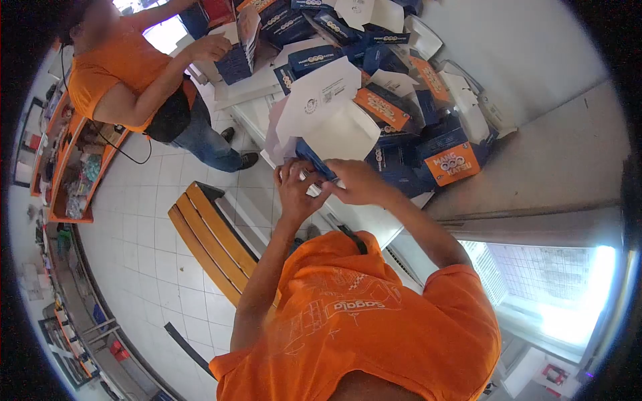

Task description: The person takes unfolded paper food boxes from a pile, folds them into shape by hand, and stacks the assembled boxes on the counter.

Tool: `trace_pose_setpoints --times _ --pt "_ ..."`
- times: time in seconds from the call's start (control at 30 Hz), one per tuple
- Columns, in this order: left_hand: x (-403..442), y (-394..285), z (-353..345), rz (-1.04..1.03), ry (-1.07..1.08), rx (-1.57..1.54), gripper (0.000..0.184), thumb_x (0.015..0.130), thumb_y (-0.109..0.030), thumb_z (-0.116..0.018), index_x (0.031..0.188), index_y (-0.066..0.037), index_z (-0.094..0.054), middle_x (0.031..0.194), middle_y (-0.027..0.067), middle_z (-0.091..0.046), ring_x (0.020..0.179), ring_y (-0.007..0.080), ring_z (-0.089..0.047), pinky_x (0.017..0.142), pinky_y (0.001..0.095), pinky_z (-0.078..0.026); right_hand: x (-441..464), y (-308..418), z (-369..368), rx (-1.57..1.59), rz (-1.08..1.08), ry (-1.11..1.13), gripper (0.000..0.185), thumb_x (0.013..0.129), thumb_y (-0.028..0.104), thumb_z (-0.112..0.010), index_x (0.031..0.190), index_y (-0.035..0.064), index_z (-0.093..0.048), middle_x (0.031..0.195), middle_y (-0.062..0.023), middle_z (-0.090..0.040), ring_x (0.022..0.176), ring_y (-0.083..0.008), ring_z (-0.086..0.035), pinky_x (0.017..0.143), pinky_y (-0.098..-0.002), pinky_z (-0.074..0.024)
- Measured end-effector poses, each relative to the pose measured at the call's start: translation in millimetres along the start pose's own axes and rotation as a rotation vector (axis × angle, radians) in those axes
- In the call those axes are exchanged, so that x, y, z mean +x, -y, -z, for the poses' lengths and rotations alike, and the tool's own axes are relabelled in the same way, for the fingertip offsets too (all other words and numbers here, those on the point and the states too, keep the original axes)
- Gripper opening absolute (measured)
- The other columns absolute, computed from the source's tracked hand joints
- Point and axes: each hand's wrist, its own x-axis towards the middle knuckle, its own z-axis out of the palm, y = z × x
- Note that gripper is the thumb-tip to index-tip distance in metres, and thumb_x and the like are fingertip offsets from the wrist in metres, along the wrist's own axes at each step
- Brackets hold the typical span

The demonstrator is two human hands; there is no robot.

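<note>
A blue printed cardboard food box [342, 134] with a white inside and raised white flaps is held at the counter's near edge. The fingers of my left hand [297, 192] curl round its near left corner. My right hand [360, 182] is closed on the box's near side, close beside the left, with its fingertips at the blue panel. Both hands partly cover that panel and the fold there. Just right of the box lies an orange printed carton [382, 109], and an orange and blue carton [452, 164] stands farther right.
Several blue and orange cartons [314, 59] are heaped over the white counter. At upper left, a co-worker in an orange shirt [134, 67] handles another open box [237, 61]. A slatted wooden bench [212, 239] stands on the tiled floor. Orange shelving [73, 167] lines the left side.
</note>
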Motion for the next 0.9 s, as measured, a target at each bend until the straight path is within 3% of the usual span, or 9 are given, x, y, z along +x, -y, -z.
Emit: trace_pose_setpoints --times 0.07,0.2,0.3,0.4,0.53,0.6,0.73,0.83,0.9 --pt "3.9 -0.2 7.3 0.031 -0.007 0.054 0.034 0.069 -0.040 -0.084 0.090 -0.016 -0.071 0.117 0.0075 -0.061 0.112 0.0301 -0.055 0.100 0.0510 -0.034 -6.0 2.5 -9.6 -0.220 -0.052 -0.052 0.033 0.091 0.023 -0.062 0.111 -0.0015 -0.055 0.094 -0.0232 -0.068 0.090 -0.0422 -0.067 0.079 -0.0530 -0.0523" --pt "0.6 22.2 4.1 0.087 0.048 0.092 0.057 0.064 -0.046 -0.087 0.109 -0.017 -0.067 0.121 0.0093 -0.058 0.111 0.0306 -0.056 0.094 0.0462 -0.041 23.8 33.4 -1.0 -0.360 -0.249 -0.038 0.029 0.093 0.024 -0.059 0.108 0.0000 -0.058 0.078 -0.0194 -0.070 0.075 -0.0416 -0.070 0.065 -0.0515 -0.0538" --pt "-2.2 29.2 -11.5 0.116 0.079 0.090 0.071 0.060 -0.048 -0.088 0.119 -0.017 -0.063 0.122 0.0100 -0.059 0.109 0.0311 -0.059 0.087 0.0471 -0.046 57.3 30.0 -24.7 -0.429 -0.255 -0.227 0.025 0.094 0.022 -0.058 0.107 -0.0001 -0.058 0.070 -0.0168 -0.068 0.067 -0.0387 -0.070 0.059 -0.0506 -0.0538" --pt "1.8 21.6 -6.3 0.210 0.039 0.137 0.080 0.057 -0.048 -0.089 0.125 -0.017 -0.060 0.121 0.0094 -0.060 0.107 0.0304 -0.062 0.082 0.0478 -0.049 68.7 25.6 -31.1 -0.421 -0.264 -0.175 0.026 0.083 0.014 -0.068 0.103 0.0003 -0.058 0.078 -0.0175 -0.070 0.074 -0.0367 -0.071 0.065 -0.0494 -0.0551" --pt "1.1 19.0 -10.1 0.361 0.103 0.154 0.091 0.052 -0.047 -0.091 0.131 -0.017 -0.056 0.116 0.0069 -0.064 0.106 0.0292 -0.063 0.081 0.0470 -0.050 64.4 18.5 -34.7 -0.457 -0.205 -0.076 0.023 0.082 0.013 -0.066 0.100 0.0009 -0.059 0.076 -0.0178 -0.070 0.071 -0.0362 -0.071 0.063 -0.0478 -0.0551" --pt "0.9 22.9 -12.2 0.290 0.077 0.160 0.093 0.051 -0.046 -0.092 0.132 -0.017 -0.055 0.114 0.0065 -0.065 0.106 0.0296 -0.063 0.081 0.0467 -0.050 64.4 6.7 -41.0 -0.493 -0.130 -0.093 0.019 0.087 0.015 -0.059 0.100 0.0016 -0.059 0.071 -0.0185 -0.069 0.067 -0.0357 -0.071 0.058 -0.0475 -0.0546" --pt "2.9 21.7 -7.0 0.296 0.110 0.083 0.094 0.051 -0.044 -0.092 0.133 -0.018 -0.053 0.112 0.0067 -0.066 0.104 0.0312 -0.063 0.083 0.0463 -0.050 64.3 4.1 -51.5 -0.434 -0.194 -0.050 0.021 0.087 0.019 -0.058 0.097 0.0010 -0.059 0.073 -0.0198 -0.069 0.068 -0.0371 -0.071 0.060 -0.0482 -0.0552" --pt "-2.0 23.5 -8.6 0.287 0.148 0.016 0.091 0.057 -0.041 -0.092 0.134 -0.015 -0.049 0.126 0.0099 -0.060 0.113 0.0337 -0.061 0.088 0.0492 -0.050 62.6 4.5 -55.8 -0.408 -0.227 -0.080 0.025 0.088 0.022 -0.058 0.099 0.0000 -0.060 0.076 -0.0198 -0.069 0.071 -0.0385 -0.070 0.064 -0.0498 -0.0556" --pt "-7.9 17.3 -12.7 0.222 0.013 -0.036 0.089 0.060 -0.039 -0.092 0.133 -0.012 -0.049 0.126 0.0125 -0.059 0.113 0.0352 -0.060 0.091 0.0480 -0.049 55.2 3.9 -50.6 -0.341 -0.264 -0.140 0.024 0.090 0.024 -0.054 0.099 0.0035 -0.062 0.078 -0.0182 -0.071 0.072 -0.0411 -0.070 0.067 -0.0526 -0.0548"
